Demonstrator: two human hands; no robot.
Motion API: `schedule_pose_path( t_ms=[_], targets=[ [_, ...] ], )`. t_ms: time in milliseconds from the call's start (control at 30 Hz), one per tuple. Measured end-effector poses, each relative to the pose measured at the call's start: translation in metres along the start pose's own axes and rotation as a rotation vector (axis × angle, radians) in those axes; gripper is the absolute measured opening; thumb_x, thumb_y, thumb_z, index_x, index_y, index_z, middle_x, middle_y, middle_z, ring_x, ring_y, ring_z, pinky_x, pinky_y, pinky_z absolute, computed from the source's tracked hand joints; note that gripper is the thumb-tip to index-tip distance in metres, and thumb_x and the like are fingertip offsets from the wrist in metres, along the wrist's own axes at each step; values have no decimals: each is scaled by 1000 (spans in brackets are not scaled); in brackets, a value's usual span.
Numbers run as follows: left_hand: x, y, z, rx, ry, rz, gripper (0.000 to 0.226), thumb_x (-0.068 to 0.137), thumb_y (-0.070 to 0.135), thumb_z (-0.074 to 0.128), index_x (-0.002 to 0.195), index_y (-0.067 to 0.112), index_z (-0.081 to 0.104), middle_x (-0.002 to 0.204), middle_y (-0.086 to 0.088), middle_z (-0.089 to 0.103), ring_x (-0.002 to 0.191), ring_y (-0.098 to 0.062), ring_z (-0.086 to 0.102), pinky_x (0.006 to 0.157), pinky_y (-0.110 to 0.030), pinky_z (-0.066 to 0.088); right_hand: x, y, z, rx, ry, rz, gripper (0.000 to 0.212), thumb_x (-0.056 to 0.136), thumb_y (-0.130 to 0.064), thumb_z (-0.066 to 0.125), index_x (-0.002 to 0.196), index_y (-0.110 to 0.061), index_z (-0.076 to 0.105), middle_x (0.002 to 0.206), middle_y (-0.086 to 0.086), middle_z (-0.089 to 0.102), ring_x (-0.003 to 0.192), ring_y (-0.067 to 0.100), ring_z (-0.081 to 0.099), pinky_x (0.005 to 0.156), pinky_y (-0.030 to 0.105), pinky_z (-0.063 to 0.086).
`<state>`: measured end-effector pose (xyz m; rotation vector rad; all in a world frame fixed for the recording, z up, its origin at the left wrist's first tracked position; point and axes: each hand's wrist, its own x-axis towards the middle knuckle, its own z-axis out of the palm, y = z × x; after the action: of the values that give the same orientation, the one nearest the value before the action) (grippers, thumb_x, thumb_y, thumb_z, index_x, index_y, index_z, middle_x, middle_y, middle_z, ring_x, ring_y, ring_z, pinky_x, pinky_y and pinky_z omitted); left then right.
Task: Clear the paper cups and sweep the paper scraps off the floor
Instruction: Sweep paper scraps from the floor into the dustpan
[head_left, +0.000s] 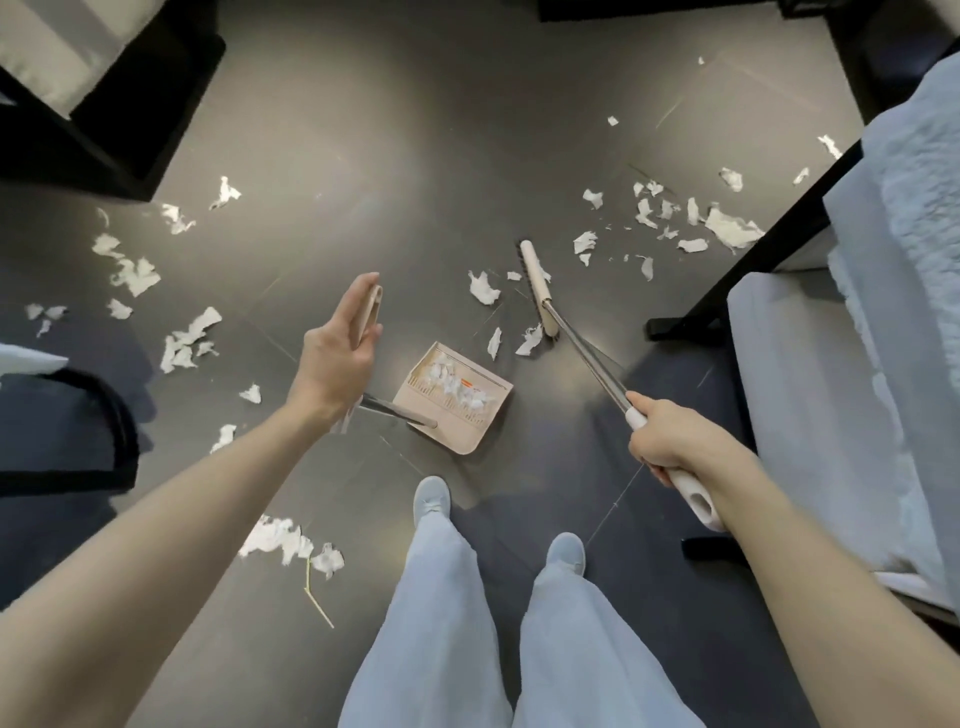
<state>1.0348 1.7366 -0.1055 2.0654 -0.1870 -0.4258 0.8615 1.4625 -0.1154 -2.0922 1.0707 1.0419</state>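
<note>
At the near edge, the person's legs (467, 623) stand on the dark floor (363, 156). A clump of scraps (288, 540) and a thin stick (318, 597) lie just left of them, not yet swept.

A little farther on the right, the right hand (670, 441) is wrapped tight round the white grip of the broom (537, 286), whose head rests on the floor beyond. On the left, the left hand (337, 343) has its fingers straight along the top of the dustpan (457, 395) handle with the thumb against it, a light pinch as far as I can tell. The pan sits on the floor between the hands, with some white shreds already in it.

A few pieces (529, 340) lie between broom head and pan, so they look like the next to go in.

Farther out, much is left. A left scatter (135, 275) spreads toward the dark chair (78, 415). A right scatter (727, 228) lies by the black frame of the cushioned seat (831, 364), with stray bits beyond it. More flecks lie near the black furniture (104, 130) at the far left.

No paper cups are in view, so I cannot tell whether that part is done. My judgement is that sweeping is under way but early, with most of the paper still on the floor.
</note>
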Motion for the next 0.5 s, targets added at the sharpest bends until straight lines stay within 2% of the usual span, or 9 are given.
schedule_pose_path(
  t_ms=[67, 100, 133, 233, 400, 500],
  targets=[
    [11, 2, -12, 7, -28, 18, 55, 96, -5, 47, 139, 30, 44, 137, 8, 51, 115, 20, 46, 104, -10, 36, 6, -15, 7, 15, -4, 39, 84, 81, 2, 38, 153, -34, 15, 113, 15, 63, 80, 31, 60, 76, 39, 56],
    [13, 2, -19, 21, -34, 26, 54, 96, -5, 47, 140, 28, 44, 134, 9, 51, 116, 16, 48, 103, -14, 38, 9, -23, 10, 20, -13, 51, 83, 82, 1, 38, 154, -33, 14, 111, 15, 64, 81, 31, 59, 76, 38, 55],
    [13, 0, -27, 39, -39, 33, 54, 96, -5, 47, 140, 26, 44, 131, 10, 51, 116, 14, 48, 101, -11, 39, 10, -32, 14, 25, -25, 58, 83, 82, 1, 38, 154, -32, 13, 103, 15, 65, 79, 30, 59, 74, 37, 54],
    [16, -13, -55, 35, -68, 27, 54, 96, -7, 48, 139, 26, 43, 131, 11, 49, 109, 27, 44, 93, 3, 32, 10, -59, 30, 64, -66, 71, 82, 83, -1, 37, 154, -33, 11, 81, 13, 64, 71, 28, 60, 70, 34, 53],
    [25, -30, -93, 21, -65, -9, 54, 95, -9, 48, 140, 22, 43, 133, 8, 48, 107, 27, 45, 93, 3, 31, 3, -99, 61, 48, -121, 3, 85, 79, -2, 39, 153, -36, 13, 77, 11, 60, 70, 29, 58, 68, 35, 54],
    [16, -39, -103, 55, -37, -6, 54, 95, -8, 49, 140, 21, 44, 134, 6, 49, 112, 19, 48, 98, -2, 35, -7, -107, 73, 25, -165, -30, 89, 76, -1, 40, 152, -39, 14, 74, 10, 60, 66, 29, 60, 62, 32, 53]
  ],
)
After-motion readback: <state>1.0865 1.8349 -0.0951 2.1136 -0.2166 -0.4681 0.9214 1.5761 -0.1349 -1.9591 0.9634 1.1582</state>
